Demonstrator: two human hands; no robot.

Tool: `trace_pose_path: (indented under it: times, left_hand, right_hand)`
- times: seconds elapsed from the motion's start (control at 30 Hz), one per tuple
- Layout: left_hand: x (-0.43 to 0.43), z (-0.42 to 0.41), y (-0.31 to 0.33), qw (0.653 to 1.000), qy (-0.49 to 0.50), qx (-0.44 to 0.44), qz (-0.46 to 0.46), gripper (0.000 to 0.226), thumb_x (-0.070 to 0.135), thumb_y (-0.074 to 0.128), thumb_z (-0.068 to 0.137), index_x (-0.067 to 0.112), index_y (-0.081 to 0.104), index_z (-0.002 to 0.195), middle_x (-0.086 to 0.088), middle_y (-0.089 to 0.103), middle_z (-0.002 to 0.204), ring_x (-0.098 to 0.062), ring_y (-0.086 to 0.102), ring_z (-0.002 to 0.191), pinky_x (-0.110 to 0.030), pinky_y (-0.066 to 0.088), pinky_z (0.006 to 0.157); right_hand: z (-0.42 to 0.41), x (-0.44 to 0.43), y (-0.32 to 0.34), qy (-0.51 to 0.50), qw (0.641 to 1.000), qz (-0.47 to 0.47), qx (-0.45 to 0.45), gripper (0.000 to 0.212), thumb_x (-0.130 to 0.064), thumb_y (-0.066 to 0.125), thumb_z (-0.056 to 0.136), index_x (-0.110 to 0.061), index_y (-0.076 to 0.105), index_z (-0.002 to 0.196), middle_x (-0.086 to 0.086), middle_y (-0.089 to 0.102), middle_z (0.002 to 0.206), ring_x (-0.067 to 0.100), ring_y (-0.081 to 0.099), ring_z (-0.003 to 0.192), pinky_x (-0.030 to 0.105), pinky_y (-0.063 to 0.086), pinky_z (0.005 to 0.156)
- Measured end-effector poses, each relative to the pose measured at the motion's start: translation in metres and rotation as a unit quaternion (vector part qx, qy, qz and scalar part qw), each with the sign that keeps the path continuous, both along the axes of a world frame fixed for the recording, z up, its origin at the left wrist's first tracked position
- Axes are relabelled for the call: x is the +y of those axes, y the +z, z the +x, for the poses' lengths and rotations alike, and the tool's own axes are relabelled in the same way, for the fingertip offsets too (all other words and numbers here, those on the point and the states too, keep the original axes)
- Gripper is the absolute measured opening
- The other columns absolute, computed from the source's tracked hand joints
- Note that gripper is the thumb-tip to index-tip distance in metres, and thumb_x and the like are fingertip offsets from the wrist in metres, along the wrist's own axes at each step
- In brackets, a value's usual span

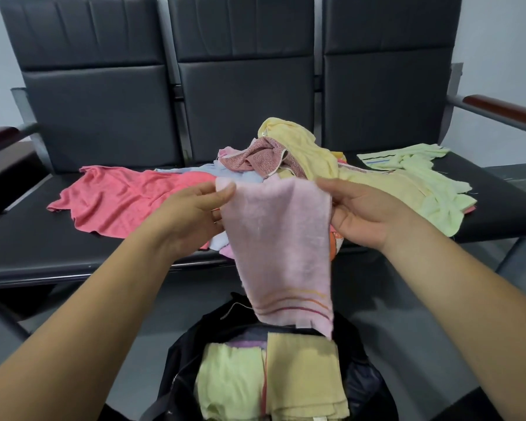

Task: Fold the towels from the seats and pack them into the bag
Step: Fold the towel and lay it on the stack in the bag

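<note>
A pale pink towel (280, 247) with coloured stripes near its lower edge hangs between my hands, above the bag. My left hand (195, 211) pinches its top left corner; my right hand (362, 211) grips its top right edge. Below, an open black bag (182, 369) holds a folded light green towel (231, 381) and a folded yellow towel (304, 375). On the black seats (43, 247) lies a pile: a coral towel (116, 199), a light blue one (243, 176), a mauve patterned one (255, 159), a yellow one (298, 144) and a pale green one (425, 186).
The bench has three black padded backs (243, 71) and wooden armrests at the left (0, 138) and right (504, 110). Grey floor (407, 305) lies between the bench and the bag.
</note>
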State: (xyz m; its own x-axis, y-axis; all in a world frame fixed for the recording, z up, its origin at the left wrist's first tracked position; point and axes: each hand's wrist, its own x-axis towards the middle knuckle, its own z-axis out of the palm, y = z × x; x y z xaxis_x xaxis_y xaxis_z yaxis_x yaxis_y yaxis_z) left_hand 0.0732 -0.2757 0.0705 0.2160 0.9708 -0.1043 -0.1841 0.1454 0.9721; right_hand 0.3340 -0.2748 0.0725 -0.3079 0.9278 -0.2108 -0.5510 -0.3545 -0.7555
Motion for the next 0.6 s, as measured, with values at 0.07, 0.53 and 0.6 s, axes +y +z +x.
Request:
trace_pose_path:
  times: [0.07, 0.53, 0.6]
  left_hand:
    - [-0.001, -0.001, -0.003, 0.999, -0.021, 0.002, 0.033, 0.042, 0.011, 0.07, 0.077, 0.002, 0.068, 0.119, -0.015, 0.073, 0.112, -0.025, 0.071, 0.099, -0.034, 0.059, 0.09]
    - [-0.001, -0.002, -0.005, 0.996, 0.052, 0.06, 0.031, 0.014, 0.017, 0.063, 0.095, 0.009, 0.072, 0.101, 0.0, 0.073, 0.079, -0.011, 0.065, 0.067, -0.02, 0.056, 0.066]
    - [-0.001, -0.002, -0.005, 0.998, 0.044, 0.034, 0.042, 0.014, 0.005, 0.059, 0.095, 0.007, 0.071, 0.102, -0.001, 0.075, 0.083, -0.01, 0.069, 0.071, -0.019, 0.056, 0.068]
  right_hand:
    - [0.002, 0.001, -0.003, -0.009, 0.992, 0.033, -0.118, 0.034, 0.001, 0.065, 0.086, 0.005, 0.066, 0.119, 0.017, 0.072, 0.118, 0.022, 0.072, 0.105, 0.033, 0.061, 0.085]
    - [0.006, -0.002, -0.001, 0.009, 0.999, 0.025, -0.035, 0.032, -0.012, 0.067, 0.089, -0.001, 0.068, 0.119, 0.013, 0.072, 0.121, 0.022, 0.07, 0.109, 0.035, 0.058, 0.095]
    - [0.007, -0.002, 0.0, 0.005, 0.995, 0.05, -0.085, 0.035, -0.005, 0.066, 0.085, 0.006, 0.066, 0.118, 0.017, 0.072, 0.119, 0.024, 0.071, 0.11, 0.032, 0.06, 0.089]
